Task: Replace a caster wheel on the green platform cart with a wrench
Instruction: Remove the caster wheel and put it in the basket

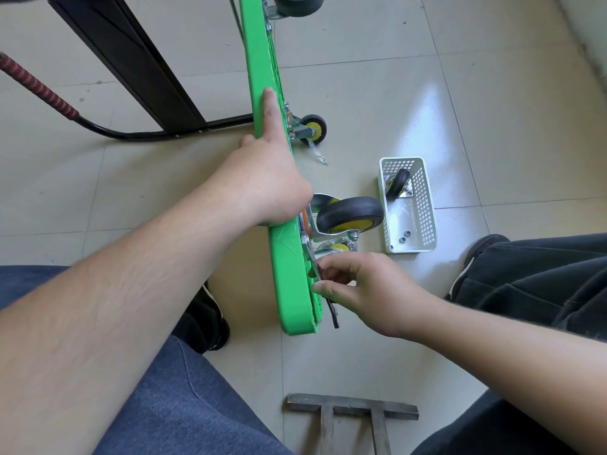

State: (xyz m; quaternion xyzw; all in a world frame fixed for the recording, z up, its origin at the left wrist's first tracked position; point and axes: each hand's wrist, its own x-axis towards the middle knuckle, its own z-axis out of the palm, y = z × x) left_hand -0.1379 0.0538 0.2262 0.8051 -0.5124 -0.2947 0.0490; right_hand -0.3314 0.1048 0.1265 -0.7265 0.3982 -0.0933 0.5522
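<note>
1. No brand, label or writing can be read on any item.
2. The green platform cart [262, 103] stands on its edge on the tiled floor [460, 110].
3. The left hand [266, 188] grips the cart's upper rim, forefinger stretched along it.
4. The right hand [358, 290] pinches a dark flat wrench [332, 311] at the mounting plate of the near caster wheel [349, 215].
5. A white basket [423, 208] holding a spare caster [398, 184] and nuts [404, 236] sits just beside that wheel; bare floor lies beyond.
</note>
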